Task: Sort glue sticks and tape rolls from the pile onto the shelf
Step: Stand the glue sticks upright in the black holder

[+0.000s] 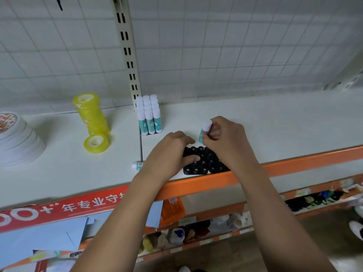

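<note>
Both forearms reach over the orange shelf [275,124] edge. The left hand [172,150] steadies the black tray [204,163], fingers curled over its far corner and thumb on top. Just beyond, the right hand [222,138] fingers pinch a glue stick [205,132], tilted, above the tray's far edge. Farther back stand upright glue sticks [149,118] and stacked yellow tape rolls [90,114].

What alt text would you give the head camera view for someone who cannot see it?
A person's right hand pinches a glue stick at the far edge of a black holed tray, which the left hand holds on a white shelf. Behind stand packed glue sticks; to the left, a stack of yellow tape rolls.
</note>
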`<state>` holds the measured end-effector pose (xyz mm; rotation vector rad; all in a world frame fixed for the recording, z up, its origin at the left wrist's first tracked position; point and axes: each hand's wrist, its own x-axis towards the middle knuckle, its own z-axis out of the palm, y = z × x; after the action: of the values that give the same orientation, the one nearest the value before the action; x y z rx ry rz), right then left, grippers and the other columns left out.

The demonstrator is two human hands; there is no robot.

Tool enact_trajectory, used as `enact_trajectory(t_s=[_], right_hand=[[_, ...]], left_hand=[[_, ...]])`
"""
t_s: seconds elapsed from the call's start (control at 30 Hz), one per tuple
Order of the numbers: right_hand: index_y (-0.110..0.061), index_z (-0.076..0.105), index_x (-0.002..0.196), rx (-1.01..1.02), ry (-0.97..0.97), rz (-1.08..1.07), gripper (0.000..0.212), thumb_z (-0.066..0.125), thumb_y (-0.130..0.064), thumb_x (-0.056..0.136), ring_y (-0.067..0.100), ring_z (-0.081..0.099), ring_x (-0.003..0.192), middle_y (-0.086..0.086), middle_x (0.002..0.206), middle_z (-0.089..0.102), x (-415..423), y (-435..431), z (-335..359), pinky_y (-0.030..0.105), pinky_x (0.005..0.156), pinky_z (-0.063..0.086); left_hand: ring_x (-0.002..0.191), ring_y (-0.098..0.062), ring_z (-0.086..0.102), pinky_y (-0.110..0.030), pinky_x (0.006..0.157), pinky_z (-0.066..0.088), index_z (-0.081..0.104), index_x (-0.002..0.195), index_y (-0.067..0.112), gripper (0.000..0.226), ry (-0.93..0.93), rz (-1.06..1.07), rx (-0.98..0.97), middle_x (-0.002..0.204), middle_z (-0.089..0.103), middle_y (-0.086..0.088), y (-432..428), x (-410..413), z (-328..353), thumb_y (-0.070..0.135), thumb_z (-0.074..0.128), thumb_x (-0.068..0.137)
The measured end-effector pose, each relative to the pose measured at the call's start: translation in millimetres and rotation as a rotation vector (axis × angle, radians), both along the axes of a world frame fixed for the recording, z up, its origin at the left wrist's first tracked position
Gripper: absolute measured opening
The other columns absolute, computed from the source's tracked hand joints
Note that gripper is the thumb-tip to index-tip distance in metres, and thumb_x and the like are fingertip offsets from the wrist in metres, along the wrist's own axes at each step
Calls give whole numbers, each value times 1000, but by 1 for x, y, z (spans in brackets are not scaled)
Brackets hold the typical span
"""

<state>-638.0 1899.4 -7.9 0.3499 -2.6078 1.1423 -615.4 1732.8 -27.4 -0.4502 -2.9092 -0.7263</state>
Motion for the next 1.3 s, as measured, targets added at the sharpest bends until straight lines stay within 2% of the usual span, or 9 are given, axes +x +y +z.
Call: enact_trajectory(t_s=[0.1,0.23,0.33,0.53,0.67,0.97,1.1,1.2,1.3], right_hand=[[-18,62,87,48,-27,10,11,69,-11,81,5,66,73,-6,78,69,-3,6,-4,28,75,56],[-19,62,85,14,-85,49,15,71,-9,80,-3,64,72,-12,75,66,-5,6,-7,12,69,51],[-18,63,85,-3,-113,86,15,71,-7,80,-4,64,70,-11,75,66,-7,1,-6,7,65,48],[-8,64,89,107,-78,106,7,67,-6,82,14,65,73,-3,80,67,-7,-9,-7,30,73,53],[-4,63,88,106,-71,74,9,66,-1,80,19,65,75,0,82,67,-4,-12,-13,37,77,53],[-4,62,93,119,-61,29,9,62,-4,85,21,63,84,5,92,67,-2,-24,-15,38,80,52],[-1,64,95,129,-49,51,10,63,-5,86,24,64,85,8,92,68,-1,-26,-11,40,81,52],[-2,62,96,176,-70,36,18,65,-18,89,23,63,86,10,94,65,4,-18,-9,40,79,51],[-14,61,118,123,-70,-8,33,69,-21,87,9,63,81,1,103,64,21,-11,-10,22,74,52]], left_hand=[[111,-19,52,-35,90,46,64,124,21,46,-29,-42,-77,117,59,2,4,0,-2,43,69,84],[109,-20,53,-38,88,48,66,123,21,44,-50,0,-88,114,59,0,1,-1,-6,42,69,85],[108,-20,53,-36,87,47,66,122,20,42,-61,6,-76,113,58,0,2,-1,-6,40,68,86],[110,-19,52,-32,88,46,65,122,19,40,-44,15,-44,116,58,0,4,2,-11,38,67,88],[109,-19,52,-31,86,45,66,120,18,38,-43,25,-43,116,58,0,5,1,-13,37,67,87],[103,-20,54,-37,85,46,65,116,21,36,-12,67,-119,108,58,0,2,4,-6,43,63,88],[109,-20,55,-36,87,47,62,122,22,42,14,111,-88,118,58,2,-11,10,1,44,65,87],[115,-20,53,-36,92,45,60,127,21,49,44,120,-112,124,57,3,-30,20,6,45,68,84],[117,-20,54,-34,93,45,62,126,21,49,15,127,-126,126,58,4,-51,33,6,42,72,83]])
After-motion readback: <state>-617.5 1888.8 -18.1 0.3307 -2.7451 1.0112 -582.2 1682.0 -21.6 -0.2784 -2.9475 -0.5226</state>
